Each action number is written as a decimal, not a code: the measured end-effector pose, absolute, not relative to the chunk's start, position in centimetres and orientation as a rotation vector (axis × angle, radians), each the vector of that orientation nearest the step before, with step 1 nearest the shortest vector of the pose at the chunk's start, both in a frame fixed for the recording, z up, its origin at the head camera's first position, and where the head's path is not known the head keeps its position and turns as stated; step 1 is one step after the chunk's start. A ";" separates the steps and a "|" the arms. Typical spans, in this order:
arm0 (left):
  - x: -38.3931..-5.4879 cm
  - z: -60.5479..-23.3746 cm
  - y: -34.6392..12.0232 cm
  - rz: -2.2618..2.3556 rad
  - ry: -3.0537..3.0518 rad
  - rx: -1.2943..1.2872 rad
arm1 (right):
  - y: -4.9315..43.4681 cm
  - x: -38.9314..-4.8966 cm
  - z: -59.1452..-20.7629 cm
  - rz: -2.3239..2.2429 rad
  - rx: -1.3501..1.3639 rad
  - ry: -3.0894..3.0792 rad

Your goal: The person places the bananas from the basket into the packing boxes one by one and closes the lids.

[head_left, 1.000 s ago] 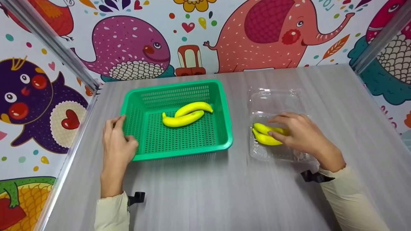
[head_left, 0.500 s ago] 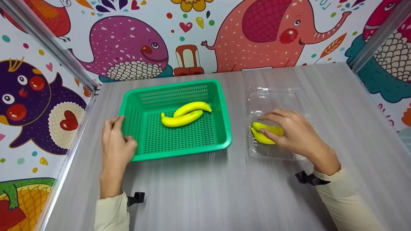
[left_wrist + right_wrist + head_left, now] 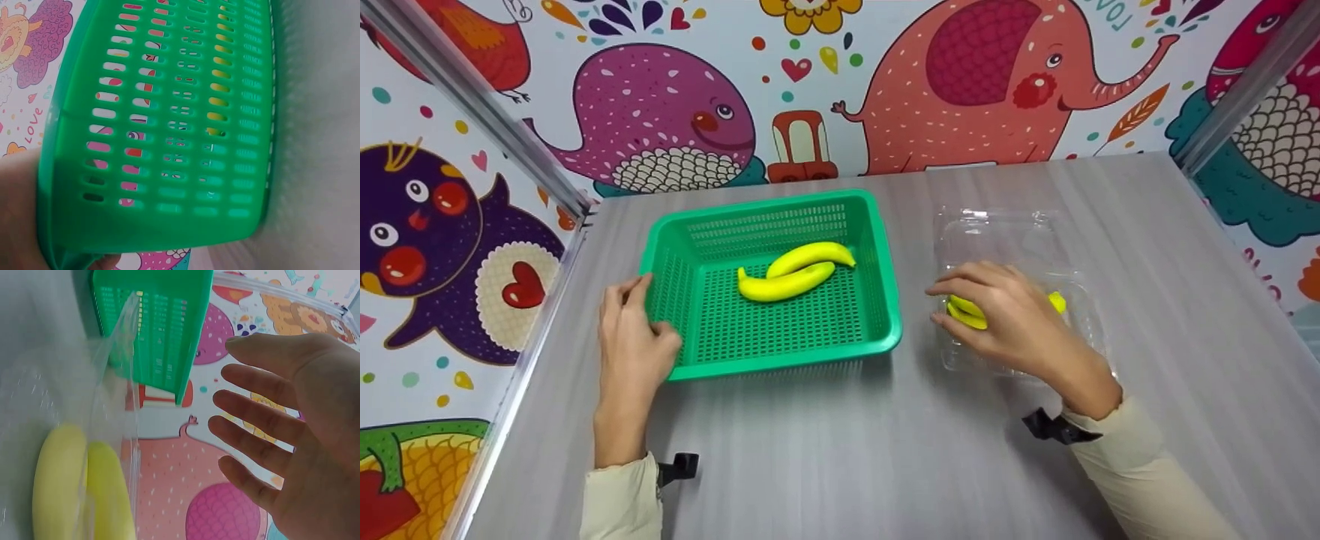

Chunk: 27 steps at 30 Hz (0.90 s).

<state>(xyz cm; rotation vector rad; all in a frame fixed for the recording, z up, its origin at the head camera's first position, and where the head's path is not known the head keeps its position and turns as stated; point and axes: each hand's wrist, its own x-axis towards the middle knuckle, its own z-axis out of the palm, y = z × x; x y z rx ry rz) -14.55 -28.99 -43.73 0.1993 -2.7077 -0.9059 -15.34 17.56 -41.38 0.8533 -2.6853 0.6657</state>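
My left hand (image 3: 634, 341) grips the left side of a green plastic basket (image 3: 780, 364) by its rim. Inside the basket lie two yellow bananas, the front one (image 3: 787, 286) touching the rear one (image 3: 817, 256). My right hand (image 3: 1009, 319) hovers over a clear plastic clamshell box (image 3: 997, 240) whose lid lies back. Two bananas (image 3: 967, 321) rest in that box, partly hidden by the hand. In the right wrist view the right hand's fingers are spread and hold nothing, apart from the bananas (image 3: 59, 489) beside them.
The grey wood-grain table (image 3: 825, 450) bears both containers, with a gap between them. Walls printed with cartoon animals (image 3: 667, 105) stand at the back and sides, joined by metal corner posts (image 3: 510, 112).
My right hand has moved left over the clear box, and its thumb and fingers now stand away from the bananas. A banana tip shows to its right. The left hand stays on the basket.
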 end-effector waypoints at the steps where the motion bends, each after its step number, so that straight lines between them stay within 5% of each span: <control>1: -14.6 -43.7 -29.0 -0.908 -2.710 0.199 | 17.2 -15.5 -41.3 0.662 0.870 -2.680; 27: -14.7 -43.8 -28.9 -0.904 -2.711 0.200 | 8.5 -20.2 -40.1 0.633 1.133 -2.764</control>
